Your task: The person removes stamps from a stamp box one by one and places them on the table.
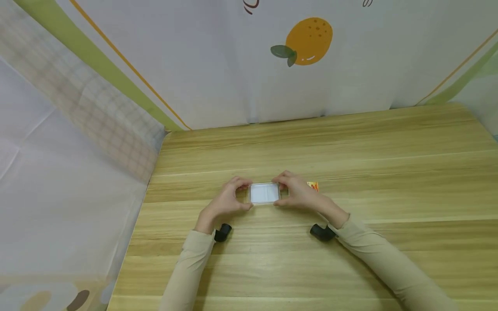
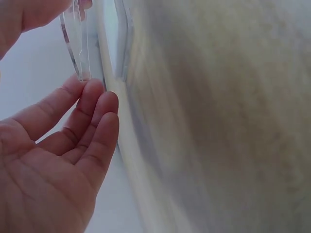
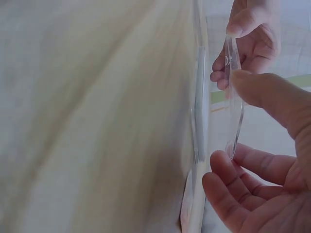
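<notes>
A thin clear plastic lid (image 3: 236, 114) is held level over the table between both hands. My left hand (image 1: 228, 198) pinches its left end between thumb and fingers. At the other end, my right hand (image 1: 298, 193) grips the edges, thumb on the near side and fingers on the far side. Right below lies a shallow clear case (image 3: 199, 109) with white inside, flat on the tabletop. A visible gap separates lid and case in both wrist views. From the head view the two overlap, with the white filling (image 1: 260, 193) showing through.
A small orange and yellow packet (image 1: 313, 185) lies on the wooden table (image 1: 272, 268) just beyond the right hand, partly hidden by it. Black camera mounts (image 1: 223, 233) hang at both wrists. A printed white curtain (image 1: 218, 65) borders the table's back.
</notes>
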Demonstrator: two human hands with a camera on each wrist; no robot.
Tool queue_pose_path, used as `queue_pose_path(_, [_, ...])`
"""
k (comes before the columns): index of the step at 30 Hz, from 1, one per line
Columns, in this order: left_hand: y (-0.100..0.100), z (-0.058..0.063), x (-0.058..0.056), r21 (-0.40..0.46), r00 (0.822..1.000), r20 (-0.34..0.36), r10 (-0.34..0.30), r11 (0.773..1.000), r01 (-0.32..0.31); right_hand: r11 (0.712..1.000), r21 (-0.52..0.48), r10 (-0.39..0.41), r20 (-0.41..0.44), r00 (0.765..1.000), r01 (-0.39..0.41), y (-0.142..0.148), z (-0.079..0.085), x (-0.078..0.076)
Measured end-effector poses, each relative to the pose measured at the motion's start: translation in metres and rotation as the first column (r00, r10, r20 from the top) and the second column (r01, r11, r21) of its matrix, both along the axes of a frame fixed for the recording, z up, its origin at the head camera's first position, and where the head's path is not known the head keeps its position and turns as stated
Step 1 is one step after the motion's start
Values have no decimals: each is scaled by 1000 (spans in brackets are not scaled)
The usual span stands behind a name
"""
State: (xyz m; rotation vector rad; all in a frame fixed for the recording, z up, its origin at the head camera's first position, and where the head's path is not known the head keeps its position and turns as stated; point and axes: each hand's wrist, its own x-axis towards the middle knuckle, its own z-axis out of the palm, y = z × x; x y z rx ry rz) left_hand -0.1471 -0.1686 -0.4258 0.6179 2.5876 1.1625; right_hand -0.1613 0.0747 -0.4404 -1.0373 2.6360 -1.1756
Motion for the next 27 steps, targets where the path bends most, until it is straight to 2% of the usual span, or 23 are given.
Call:
queue_pose_path(13, [1,-1,-5,-58,1000,4,-7,998,8,996,74,-45,81,996,39,-5,0,-1])
queue_pose_path(19, [2,-2,-6,-76,1000,1,0,997,0,995,87,-46,93,995,38,-6,0,-2])
queue_pose_path(27, [4,1,-6,-144,1000,3,26,989,-25,994,106,-44,92,995,34,-7,1,-2])
